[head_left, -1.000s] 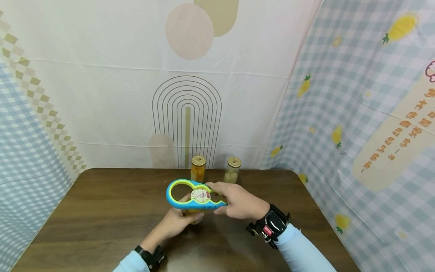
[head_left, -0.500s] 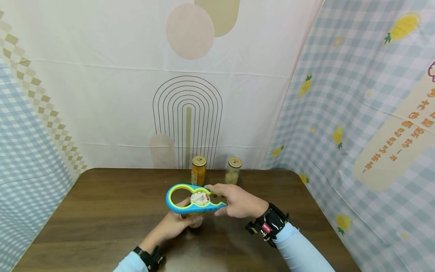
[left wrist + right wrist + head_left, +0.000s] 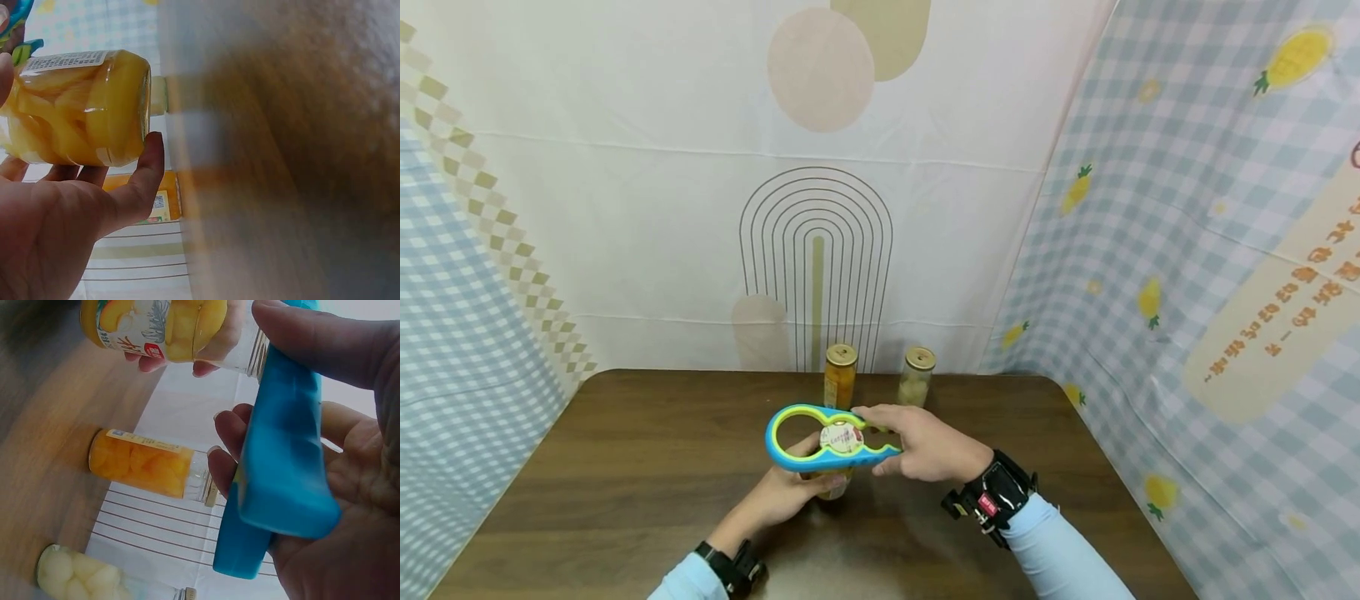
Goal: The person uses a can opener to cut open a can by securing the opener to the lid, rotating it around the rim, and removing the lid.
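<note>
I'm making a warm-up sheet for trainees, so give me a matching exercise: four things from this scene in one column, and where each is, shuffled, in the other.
Things
1. Jar opener
2. Jar of yellow pieces
3. Jar of orange pieces
4. Jar of pale round pieces

Places
A. Standing at the back, right of the other standing jar in the head view
B. Gripped by the right hand
C. Standing at the back, left of the other standing jar in the head view
D. Held by the left hand

Pairs: 1-B, 2-D, 3-C, 4-A
</note>
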Tool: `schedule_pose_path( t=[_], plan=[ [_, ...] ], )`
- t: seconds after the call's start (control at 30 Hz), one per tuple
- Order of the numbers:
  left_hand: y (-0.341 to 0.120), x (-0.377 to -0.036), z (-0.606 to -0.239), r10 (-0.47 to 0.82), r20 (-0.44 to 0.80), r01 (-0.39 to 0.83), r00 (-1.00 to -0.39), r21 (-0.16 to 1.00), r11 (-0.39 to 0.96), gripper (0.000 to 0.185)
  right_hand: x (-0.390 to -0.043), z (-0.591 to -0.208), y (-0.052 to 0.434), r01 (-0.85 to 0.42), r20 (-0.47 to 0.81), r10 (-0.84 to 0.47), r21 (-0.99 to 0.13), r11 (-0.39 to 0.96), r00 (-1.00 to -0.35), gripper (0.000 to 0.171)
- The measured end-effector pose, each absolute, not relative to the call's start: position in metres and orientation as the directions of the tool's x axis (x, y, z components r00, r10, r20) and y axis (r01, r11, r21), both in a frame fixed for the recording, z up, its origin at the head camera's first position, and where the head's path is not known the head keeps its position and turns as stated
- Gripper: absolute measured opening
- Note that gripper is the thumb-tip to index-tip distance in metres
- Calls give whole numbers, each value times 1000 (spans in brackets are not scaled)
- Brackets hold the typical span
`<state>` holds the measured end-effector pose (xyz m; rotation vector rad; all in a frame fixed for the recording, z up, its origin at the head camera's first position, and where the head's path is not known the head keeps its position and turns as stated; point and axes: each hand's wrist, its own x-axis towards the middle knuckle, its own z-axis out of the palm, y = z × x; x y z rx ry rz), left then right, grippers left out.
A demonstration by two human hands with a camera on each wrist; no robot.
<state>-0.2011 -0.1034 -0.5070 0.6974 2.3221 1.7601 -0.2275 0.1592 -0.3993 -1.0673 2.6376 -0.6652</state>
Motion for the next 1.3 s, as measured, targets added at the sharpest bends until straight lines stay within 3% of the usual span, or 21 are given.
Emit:
schedule_pose_path(
  t=[0.47,0.83,1.3],
  plan=[
    [-103,-200,-504,369,44,112,-928,980,165,68,-227,-394,158,-608,11,-695,-494,621,-719,84],
    [-102,-198,-505,227,85,128,-970,975,183,55,-220,-393,170,-577,75,-636,-510,637,-768,84],
    [-112,-191,-502,38,78,85,-996,965,248,54,-213,-414,199,-538,136,-563,-539,648,-815,85]
  ],
)
